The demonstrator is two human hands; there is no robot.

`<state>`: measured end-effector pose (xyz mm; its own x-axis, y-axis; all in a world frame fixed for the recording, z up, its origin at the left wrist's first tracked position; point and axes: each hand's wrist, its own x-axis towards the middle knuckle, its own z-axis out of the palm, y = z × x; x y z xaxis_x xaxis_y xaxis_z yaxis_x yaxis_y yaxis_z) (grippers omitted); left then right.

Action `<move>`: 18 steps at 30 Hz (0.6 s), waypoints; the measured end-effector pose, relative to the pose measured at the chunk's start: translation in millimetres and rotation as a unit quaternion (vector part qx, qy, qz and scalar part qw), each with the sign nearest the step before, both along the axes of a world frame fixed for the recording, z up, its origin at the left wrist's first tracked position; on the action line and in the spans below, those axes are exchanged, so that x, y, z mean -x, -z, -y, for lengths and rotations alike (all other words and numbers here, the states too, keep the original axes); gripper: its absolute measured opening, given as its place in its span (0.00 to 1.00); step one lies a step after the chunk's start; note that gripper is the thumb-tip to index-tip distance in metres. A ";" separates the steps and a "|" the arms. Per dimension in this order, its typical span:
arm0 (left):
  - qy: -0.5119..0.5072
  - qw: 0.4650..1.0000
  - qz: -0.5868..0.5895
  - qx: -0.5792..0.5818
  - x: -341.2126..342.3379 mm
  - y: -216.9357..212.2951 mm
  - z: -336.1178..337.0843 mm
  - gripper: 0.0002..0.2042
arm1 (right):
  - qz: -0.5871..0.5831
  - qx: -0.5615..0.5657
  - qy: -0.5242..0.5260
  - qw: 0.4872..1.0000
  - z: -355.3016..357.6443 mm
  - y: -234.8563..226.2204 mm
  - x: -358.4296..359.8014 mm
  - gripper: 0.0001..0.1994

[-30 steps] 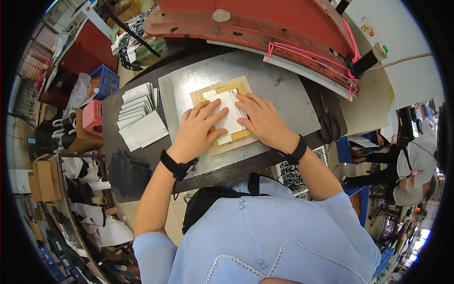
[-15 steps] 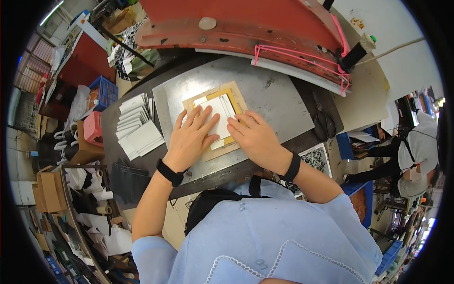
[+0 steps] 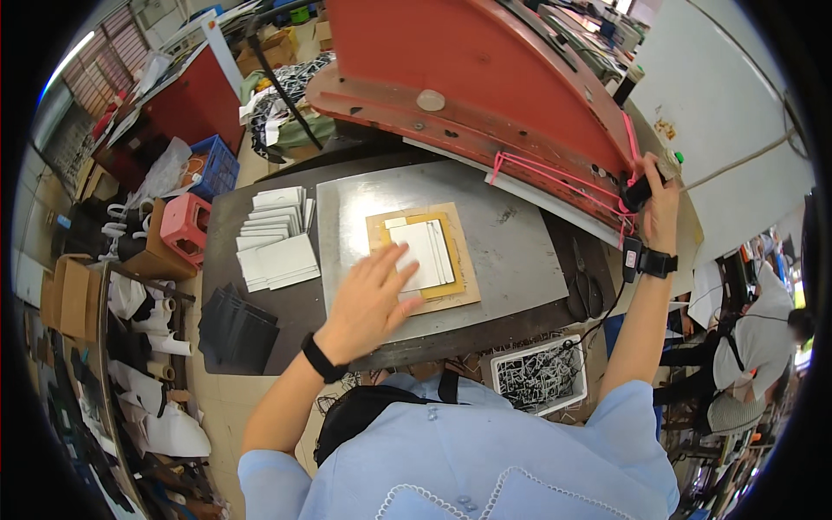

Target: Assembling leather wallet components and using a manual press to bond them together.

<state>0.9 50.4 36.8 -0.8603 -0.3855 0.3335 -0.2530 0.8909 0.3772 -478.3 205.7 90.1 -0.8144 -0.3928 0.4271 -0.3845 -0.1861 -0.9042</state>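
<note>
My left hand (image 3: 368, 299) is at the near left edge of a white sheet (image 3: 422, 251), its fingers spread; whether they touch it I cannot tell. The sheet lies inside a yellow-edged frame (image 3: 458, 276) on a tan board (image 3: 472, 293), which rests on a grey metal plate (image 3: 529, 273). Up at the right, my right hand (image 3: 662, 208) is wrapped round a black handle (image 3: 638, 192) on the end of the red machine arm (image 3: 494, 95). Pink cord (image 3: 555, 180) is strung along that arm's lower edge.
Stacked white sheets (image 3: 279, 260) and dark sheets (image 3: 238, 329) lie at the table's left. Black scissors (image 3: 585, 295) are near its right end. A white bin of scraps (image 3: 539, 374) stands below. Another person (image 3: 750, 338) works at the far right.
My right hand has left the framed sheet and gone up right to the black handle. My left hand has drawn back slightly toward me. The whole view has shifted.
</note>
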 end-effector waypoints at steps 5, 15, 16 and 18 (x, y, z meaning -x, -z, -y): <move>0.058 0.993 -0.009 -0.101 -42.5 -7.2 -37.7 0.13 | -0.002 0.059 0.010 0.998 23.2 16.2 -7.6 0.16; 0.145 0.970 -0.079 -0.178 -24.1 -19.8 -62.1 0.11 | -0.031 -0.006 0.012 0.999 -4.2 -1.8 -109.4 0.23; 0.161 0.966 -0.090 -0.179 -17.4 -24.0 -63.5 0.13 | -0.042 -0.018 0.010 0.999 -8.0 -3.5 -129.8 0.23; 0.170 0.958 -0.117 -0.198 -2.1 -32.4 -70.5 0.15 | -0.053 -0.049 -0.006 0.997 -22.1 -4.0 -161.5 0.26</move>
